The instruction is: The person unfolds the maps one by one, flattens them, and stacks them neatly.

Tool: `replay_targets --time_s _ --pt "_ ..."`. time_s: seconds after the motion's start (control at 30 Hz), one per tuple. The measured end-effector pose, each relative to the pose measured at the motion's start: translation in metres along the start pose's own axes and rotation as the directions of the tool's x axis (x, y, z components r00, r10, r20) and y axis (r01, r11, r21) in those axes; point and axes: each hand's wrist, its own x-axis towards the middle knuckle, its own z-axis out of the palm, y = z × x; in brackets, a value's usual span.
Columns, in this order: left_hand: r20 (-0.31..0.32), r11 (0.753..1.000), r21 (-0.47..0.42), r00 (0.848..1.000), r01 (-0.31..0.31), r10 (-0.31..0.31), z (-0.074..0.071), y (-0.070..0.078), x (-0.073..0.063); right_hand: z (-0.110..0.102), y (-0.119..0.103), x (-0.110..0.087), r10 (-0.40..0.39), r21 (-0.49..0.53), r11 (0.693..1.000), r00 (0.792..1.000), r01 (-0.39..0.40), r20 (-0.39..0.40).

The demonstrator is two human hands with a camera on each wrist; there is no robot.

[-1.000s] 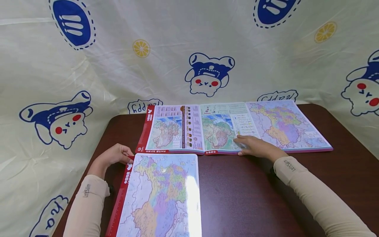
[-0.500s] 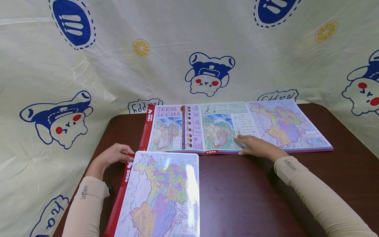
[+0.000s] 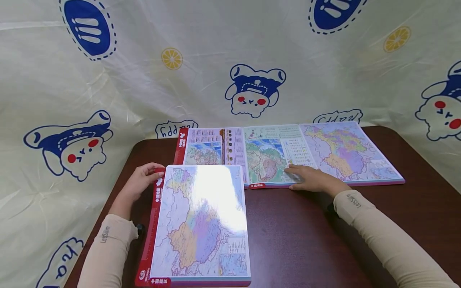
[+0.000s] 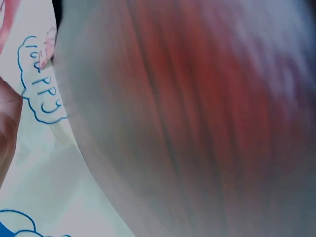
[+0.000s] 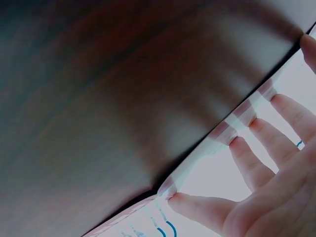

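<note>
My left hand [image 3: 142,180] pinches the upper left corner of a laminated map [image 3: 196,240] with a red strip [image 3: 149,240] down its left side. This map shows coloured regions and a bright glare patch, and it overlaps the lower left of an unfolded map set [image 3: 266,164] behind it. Across the table, my right hand [image 3: 317,179] rests on the front edge of that set's middle panel, fingers extended. In the right wrist view the right hand's fingers [image 5: 249,158] lie fairly straight and spread on the glossy sheet. The left wrist view catches only a sliver of the left hand [image 4: 7,128].
The dark brown table [image 3: 299,240] has rounded back corners. A pale curtain [image 3: 201,32] with cartoon bears and orange slices hangs right behind it. At the back right, the set's third panel [image 3: 345,152] carries another coloured map.
My left hand has moved forward with the laminated map, whose bottom edge now shows and whose top covers more of the left panel. The glare has shifted across it. The right hand stays put.
</note>
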Motion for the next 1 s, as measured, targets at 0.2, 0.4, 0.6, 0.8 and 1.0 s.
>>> replay_targets --time_s 0.2,0.4,0.6,0.8,1.0 --pt "-0.123 0.995 -0.103 0.992 -0.018 0.005 0.011 0.009 0.006 0.000 -0.003 0.001 0.060 -0.024 0.998 0.998 -0.060 0.016" --pt "-0.210 0.982 -0.184 0.978 -0.037 -0.002 0.023 0.019 0.011 0.000 -0.006 0.000 0.104 -0.065 0.993 0.994 -0.103 0.018" --pt "-0.247 0.973 -0.225 0.969 -0.053 -0.005 0.033 0.030 0.014 0.000 -0.010 0.001 0.110 -0.075 0.991 0.994 -0.110 -0.009" --pt "-0.284 0.967 -0.245 0.959 -0.073 0.000 0.041 0.041 0.017 0.002 -0.032 0.001 0.024 0.184 0.983 0.987 0.006 -0.159" --pt "-0.333 0.939 -0.318 0.943 -0.133 0.021 0.047 0.046 0.020 0.014 -0.067 -0.005 0.062 0.671 0.742 0.995 0.006 -0.077"
